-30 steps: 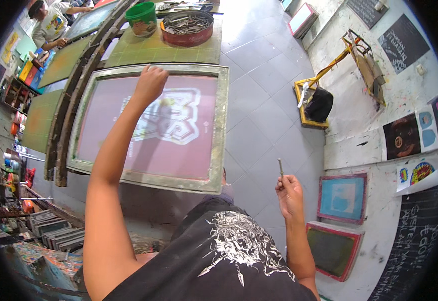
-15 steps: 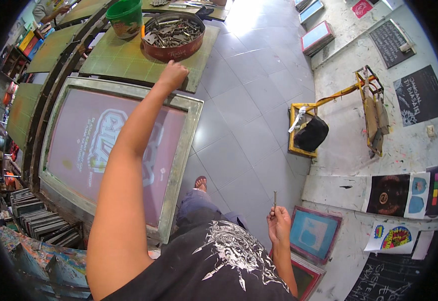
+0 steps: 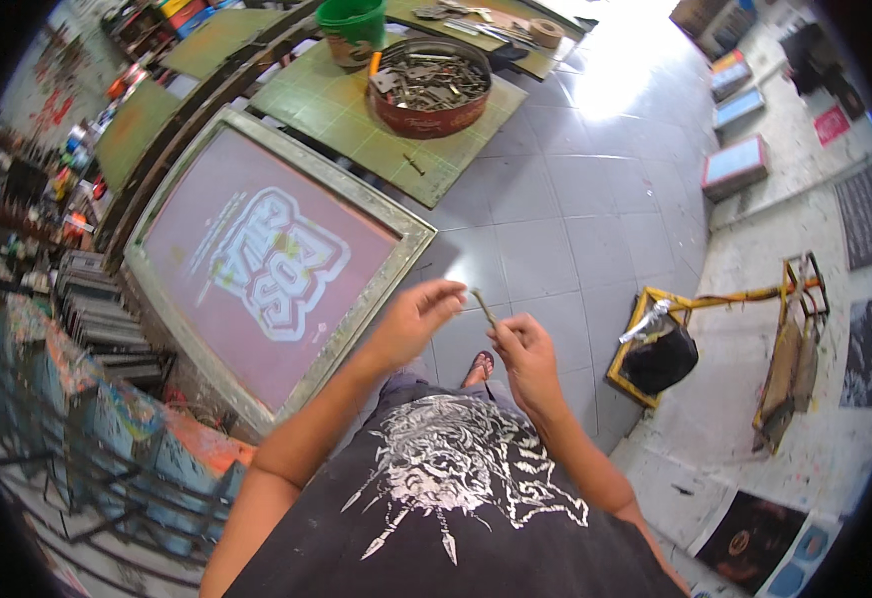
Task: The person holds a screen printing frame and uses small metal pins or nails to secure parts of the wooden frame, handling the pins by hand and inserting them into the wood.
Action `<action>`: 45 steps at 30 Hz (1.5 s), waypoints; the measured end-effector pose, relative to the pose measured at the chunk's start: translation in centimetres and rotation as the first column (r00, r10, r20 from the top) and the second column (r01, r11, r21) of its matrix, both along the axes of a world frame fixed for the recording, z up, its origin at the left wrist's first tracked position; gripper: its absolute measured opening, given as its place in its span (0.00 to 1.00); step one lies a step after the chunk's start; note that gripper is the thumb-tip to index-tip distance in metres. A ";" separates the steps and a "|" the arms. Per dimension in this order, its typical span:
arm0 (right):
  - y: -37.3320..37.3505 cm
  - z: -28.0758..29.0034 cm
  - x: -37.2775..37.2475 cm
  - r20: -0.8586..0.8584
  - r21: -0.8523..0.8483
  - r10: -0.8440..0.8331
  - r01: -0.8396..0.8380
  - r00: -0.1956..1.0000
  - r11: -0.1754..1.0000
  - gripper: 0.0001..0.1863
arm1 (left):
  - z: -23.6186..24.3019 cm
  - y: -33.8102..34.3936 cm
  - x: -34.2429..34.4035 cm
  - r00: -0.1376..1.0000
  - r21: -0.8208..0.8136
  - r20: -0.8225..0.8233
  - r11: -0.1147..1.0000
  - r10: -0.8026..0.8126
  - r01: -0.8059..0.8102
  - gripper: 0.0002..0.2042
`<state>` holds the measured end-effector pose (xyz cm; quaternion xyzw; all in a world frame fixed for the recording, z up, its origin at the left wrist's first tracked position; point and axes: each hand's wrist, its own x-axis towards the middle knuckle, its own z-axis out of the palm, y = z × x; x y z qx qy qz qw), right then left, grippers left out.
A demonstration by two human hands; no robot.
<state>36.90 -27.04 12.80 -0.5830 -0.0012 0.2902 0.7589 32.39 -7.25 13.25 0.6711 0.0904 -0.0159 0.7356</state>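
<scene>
Right hand (image 3: 524, 357) pinches a bolt (image 3: 483, 306), left hand (image 3: 418, 317) right by its tip, can't tell if gripping, screen (image 3: 274, 261) nearby

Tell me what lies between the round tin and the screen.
In the head view, a small bolt-like piece lies on the green board between the tin and the screen.

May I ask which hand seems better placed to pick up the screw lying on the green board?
Probably the left hand: it appears nearer the screw on the green board, whereas the right hand grips a second screw. Whether the left is empty is unclear.
</scene>
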 end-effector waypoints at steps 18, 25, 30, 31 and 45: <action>13.7 2.7 2.2 0.850 -0.316 0.443 -0.396 0.286 0.862 0.21 | 0.0 1.7 -6.7 0.737 0.293 0.225 0.677 0.637 -0.675 0.18; 18.2 1.6 0.6 0.873 -0.409 0.459 -0.269 0.162 0.872 0.14 | -0.8 5.0 -6.9 0.722 0.384 0.155 0.632 0.674 -0.673 0.23; 19.2 -0.4 5.0 0.601 -0.257 0.552 -0.514 0.578 0.818 0.15 | -2.7 9.8 -10.2 0.498 0.534 0.175 0.343 0.849 -0.773 0.33; 19.1 -1.8 7.1 0.502 -0.197 0.558 -0.542 0.661 0.817 0.14 | -3.8 11.7 -12.2 0.415 0.595 0.171 0.242 0.894 -0.767 0.34; 20.4 -7.3 21.1 0.018 0.119 0.534 -0.532 0.846 0.839 0.13 | -11.9 23.1 -25.3 -0.188 0.760 -0.338 0.150 0.922 -0.632 0.41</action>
